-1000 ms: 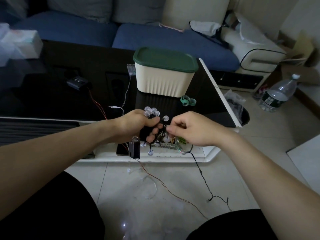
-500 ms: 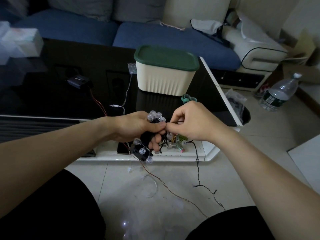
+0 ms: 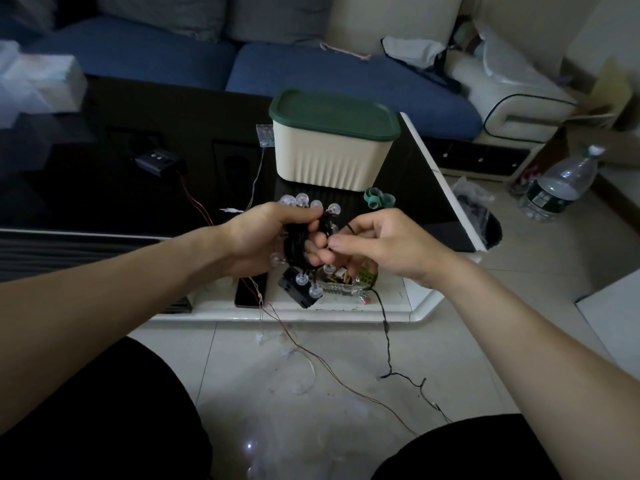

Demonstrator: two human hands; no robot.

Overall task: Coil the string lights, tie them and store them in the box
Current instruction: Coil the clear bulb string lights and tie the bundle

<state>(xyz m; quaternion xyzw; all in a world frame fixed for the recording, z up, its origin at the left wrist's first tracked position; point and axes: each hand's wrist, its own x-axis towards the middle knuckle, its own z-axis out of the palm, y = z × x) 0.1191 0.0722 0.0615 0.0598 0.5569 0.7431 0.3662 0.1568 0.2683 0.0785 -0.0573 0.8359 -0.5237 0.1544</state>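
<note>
My left hand [image 3: 266, 239] grips a coil of black string lights [image 3: 296, 244] with clear round bulbs sticking out above and below. A black battery pack [image 3: 298, 294] hangs under the coil. My right hand [image 3: 377, 244] pinches the black wire right beside the coil. The loose end of the wire [image 3: 388, 341] trails down to the tiled floor. The cream box with a dark green lid [image 3: 332, 147] stands shut on the black table behind my hands. Green ties [image 3: 377, 199] lie in front of the box.
A second light string with red wire [image 3: 311, 355] runs from a black pack [image 3: 156, 161] on the table down to the floor. A clear battery case [image 3: 265, 135] sits left of the box. A phone [image 3: 251, 289] lies on the lower shelf. A water bottle [image 3: 557, 188] stands at right.
My right hand has carried the wire round the coil and come back to its right side. The trailing wire on the floor has shortened and shifted. The battery pack has swung slightly.
</note>
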